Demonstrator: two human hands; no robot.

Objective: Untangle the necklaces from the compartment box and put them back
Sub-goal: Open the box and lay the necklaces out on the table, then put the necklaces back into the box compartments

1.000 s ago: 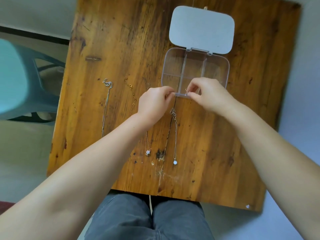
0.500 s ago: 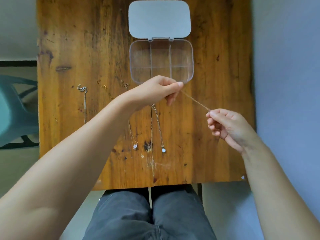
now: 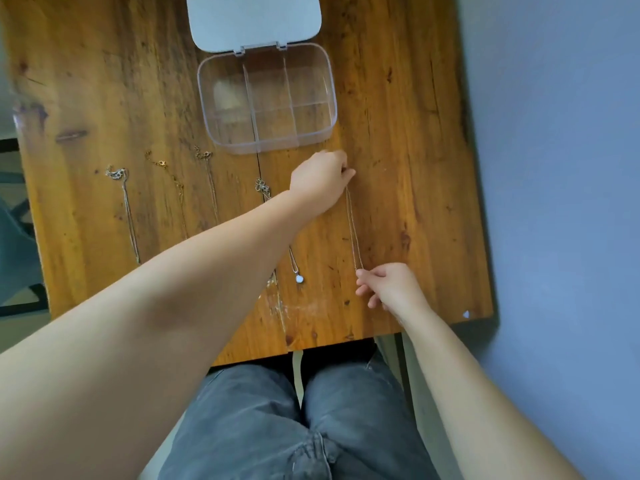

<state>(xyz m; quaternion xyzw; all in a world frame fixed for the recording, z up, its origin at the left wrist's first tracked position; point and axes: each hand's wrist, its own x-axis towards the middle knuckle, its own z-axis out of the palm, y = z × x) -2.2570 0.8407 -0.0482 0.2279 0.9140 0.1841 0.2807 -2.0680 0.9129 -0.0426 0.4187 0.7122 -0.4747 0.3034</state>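
We find the left hand (image 3: 320,180) and right hand (image 3: 388,284) each pinching an end of one thin chain (image 3: 353,230). Previously slanted in the air, it now runs straight along the table (image 3: 415,168), right of the pendant necklace (image 3: 297,268).

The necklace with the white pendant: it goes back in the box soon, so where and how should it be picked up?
Pinch the necklace with the white pendant at its bunched clasp end, coming from above. That clump stands proud of the table, while the rest is a thin chain lying flat and partly under the left forearm. Lifted there, it should hang straight from the fingers, probably without knotting.
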